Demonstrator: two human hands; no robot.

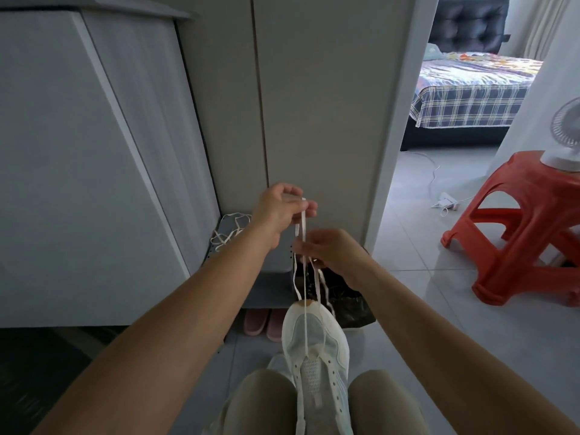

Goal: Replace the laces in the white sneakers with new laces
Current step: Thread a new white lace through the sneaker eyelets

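White mesh sneaker (315, 343) wedged between 2 knees, toe pointing away, heel cut off by bottom edge. Flat white lace (304, 287) runs taut from eyelets up to 2 hands. Left hand (281, 211) pinches tip; right hand (334, 251) pinches strands lower, strand count unclear. 1 loose white lace heap (230, 229) beyond left hand. 2 pink slippers (263, 320) half under cabinet edge. Black plastic bag (348, 296) partly hidden behind sneaker. Pale tiled floor (423, 233) open at right, up to 1 orange plastic stool (530, 227).

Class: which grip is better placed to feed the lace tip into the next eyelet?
Probably the left grip: it pinches the lace at its tip, while the right grip holds it lower, above the sneaker.
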